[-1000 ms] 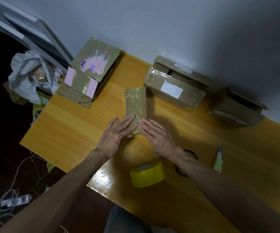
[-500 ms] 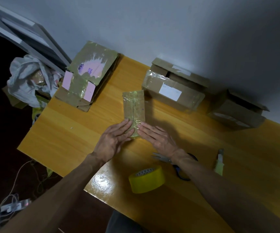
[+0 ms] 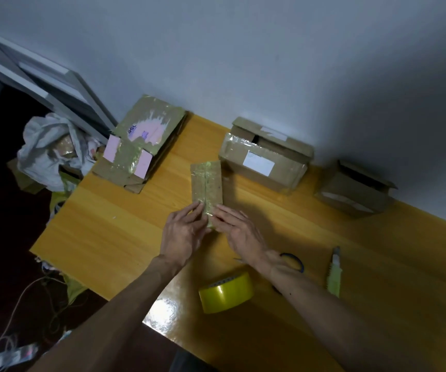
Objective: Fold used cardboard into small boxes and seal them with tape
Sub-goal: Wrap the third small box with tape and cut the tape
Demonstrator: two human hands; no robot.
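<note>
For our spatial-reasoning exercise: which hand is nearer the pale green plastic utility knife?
Right. The right hand is to the left of the pale green plastic utility knife, with blue-handled scissors between; the left hand is farther left, across the small taped cardboard box.

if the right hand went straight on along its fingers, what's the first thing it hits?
The small taped box. The right hand points up-left at the box's near end, and its fingertips seem to touch it. Just beyond are the left hand fingertips, though depth is unclear.
</note>
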